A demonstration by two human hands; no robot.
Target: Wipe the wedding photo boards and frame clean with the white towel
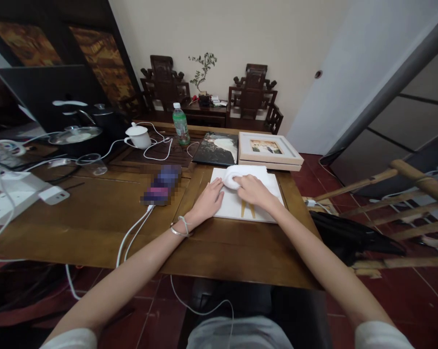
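A flat white board (226,209) with a yellow-gold mark near its front edge lies on the wooden table. On its far half rests a folded, soft-looking white cloth (248,170). My right hand (253,190) is closed on the near side of this cloth, and some of its fingertips are hidden in the folds. Flat on the board's left edge lies my left hand (209,198), its fingers stretched out and their tips close to the cloth's left end. A bracelet circles the left wrist.
Behind the board lie a dark photo panel (217,148) and stacked light frames (273,148). A green-labelled bottle (180,125), a lidded white cup (138,136) and a blurred-out phone (161,184) stand left. Cables trail from a power strip (11,201). Wooden rails (371,182) flank the right.
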